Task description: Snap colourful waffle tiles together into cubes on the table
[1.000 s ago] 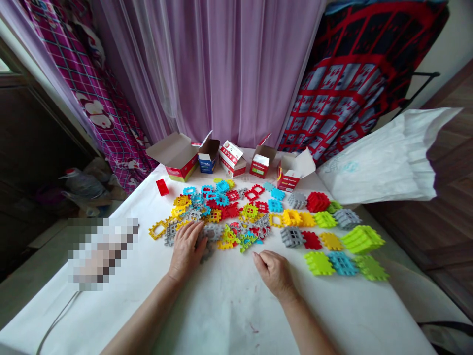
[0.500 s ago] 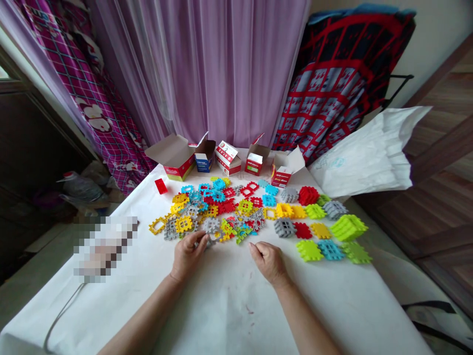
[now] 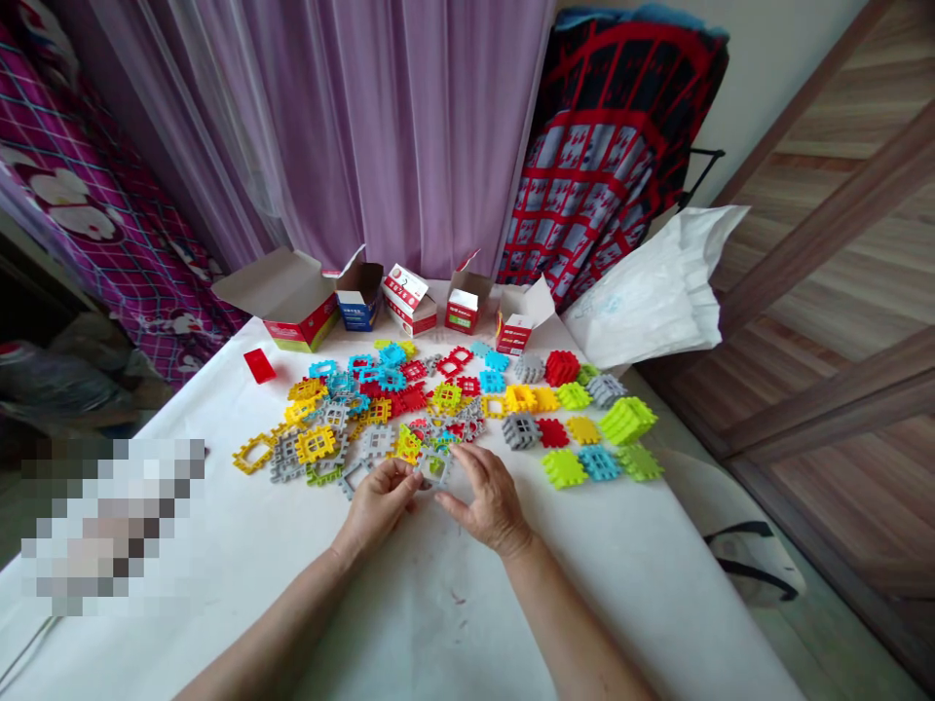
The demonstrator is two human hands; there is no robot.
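My left hand [image 3: 385, 501] pinches a grey window-shaped building tile [image 3: 436, 469] at its left edge, just in front of the heap. To the right of that tile is my right hand [image 3: 488, 498], its thumb and fingers apart; I cannot tell whether a fingertip touches the tile. Behind both hands spreads a loose heap of interlocking plastic tiles in yellow, grey, blue, red and green, among them a yellow window tile [image 3: 317, 444] and a grey one [image 3: 378, 441].
Sorted stacks of tiles, such as a green stack [image 3: 628, 421] and a grey stack [image 3: 521, 430], stand on the right. Several opened cartons, including a blue box [image 3: 357, 310], line the back. A red piece [image 3: 259, 366] lies left; a white bag [image 3: 650, 292] leans at the back right.
The view has turned to the right. My right hand has opened from a curled shape and moved closer to my left hand, which now holds the grey tile up between them.
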